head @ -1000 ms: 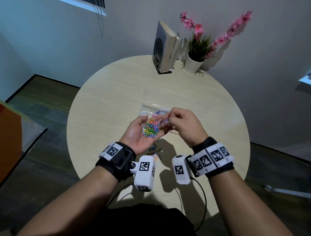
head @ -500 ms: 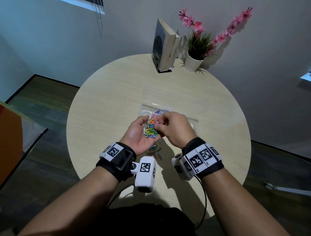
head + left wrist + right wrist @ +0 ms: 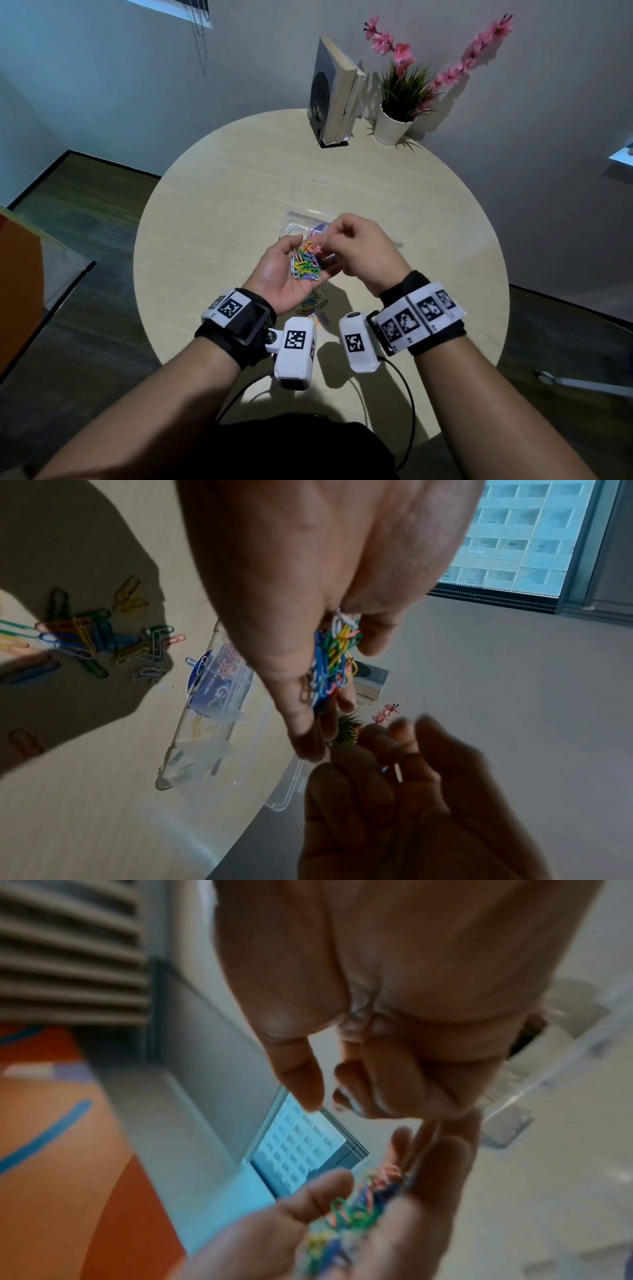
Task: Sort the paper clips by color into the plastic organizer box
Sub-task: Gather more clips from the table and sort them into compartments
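Observation:
My left hand [image 3: 310, 255] is palm up above the round table [image 3: 212, 240], cupping a pile of mixed-colour paper clips [image 3: 303, 269], with the thumb over them in the left wrist view [image 3: 329, 664]. My right hand [image 3: 330, 236] hovers just right of the pile with its fingers curled. In the left wrist view it [image 3: 394, 764] pinches a thin clip with a blue tip showing. The clear organizer box [image 3: 301, 219] lies behind both hands, partly hidden, with a few clips in its compartments [image 3: 205, 750]. More loose clips [image 3: 313, 305] lie on the table under my left wrist.
Upright books in a black stand [image 3: 334, 96] and a white potted plant with pink flowers [image 3: 394, 120] stand at the table's far edge. The box's clear lid [image 3: 315, 190] lies open behind it. A black cable [image 3: 407, 394] hangs at the near edge.
The right hand dipped its fingertips into the pile half a second ago and has now lifted slightly up and right. The left hand stays cupped in place.

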`<state>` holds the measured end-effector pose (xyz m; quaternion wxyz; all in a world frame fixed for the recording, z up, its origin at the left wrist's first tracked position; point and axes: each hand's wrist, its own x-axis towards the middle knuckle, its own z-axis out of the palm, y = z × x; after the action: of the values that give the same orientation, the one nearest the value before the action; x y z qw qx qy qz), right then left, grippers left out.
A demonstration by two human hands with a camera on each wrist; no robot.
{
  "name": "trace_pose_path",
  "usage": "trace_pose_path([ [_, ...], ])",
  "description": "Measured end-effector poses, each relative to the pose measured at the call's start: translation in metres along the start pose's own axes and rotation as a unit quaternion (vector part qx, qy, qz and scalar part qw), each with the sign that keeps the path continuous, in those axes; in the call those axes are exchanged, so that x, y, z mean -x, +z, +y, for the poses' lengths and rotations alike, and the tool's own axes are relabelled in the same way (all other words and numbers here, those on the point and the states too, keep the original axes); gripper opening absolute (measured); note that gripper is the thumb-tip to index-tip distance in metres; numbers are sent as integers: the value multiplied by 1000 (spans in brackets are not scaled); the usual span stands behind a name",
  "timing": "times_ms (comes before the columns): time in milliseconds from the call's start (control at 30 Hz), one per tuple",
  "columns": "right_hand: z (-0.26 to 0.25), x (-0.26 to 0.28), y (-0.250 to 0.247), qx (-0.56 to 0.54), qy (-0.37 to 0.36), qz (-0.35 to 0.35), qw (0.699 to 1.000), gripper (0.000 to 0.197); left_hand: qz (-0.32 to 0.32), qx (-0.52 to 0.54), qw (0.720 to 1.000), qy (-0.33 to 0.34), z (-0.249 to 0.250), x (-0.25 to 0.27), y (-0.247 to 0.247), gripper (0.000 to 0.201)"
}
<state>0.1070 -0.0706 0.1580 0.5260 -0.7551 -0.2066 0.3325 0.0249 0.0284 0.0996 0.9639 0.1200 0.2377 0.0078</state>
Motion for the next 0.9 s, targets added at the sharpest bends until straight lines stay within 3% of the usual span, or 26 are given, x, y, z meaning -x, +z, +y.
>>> trace_pose_path([
  [133, 7, -2, 10, 313, -61, -10, 948, 20, 16, 3, 1000, -7, 0, 1, 0, 39],
  [500, 9, -7, 19, 391, -36, 7, 920, 21, 41, 7, 999, 3, -2, 4, 2, 35],
  [600, 10, -8, 16, 373, -47, 13, 927, 22, 35, 5, 999, 0, 0, 4, 0, 34],
  [667, 9, -8, 11, 319, -49, 13, 946, 22, 30, -1, 1000, -1, 1, 3, -1, 35],
  [800, 4, -9, -5, 107, -18, 21, 994, 26, 28, -16, 999, 4, 3, 2, -1, 39],
  [900, 5, -17, -22, 12, 14, 37, 999, 32, 29, -19, 999, 1, 6, 0, -4, 41],
])
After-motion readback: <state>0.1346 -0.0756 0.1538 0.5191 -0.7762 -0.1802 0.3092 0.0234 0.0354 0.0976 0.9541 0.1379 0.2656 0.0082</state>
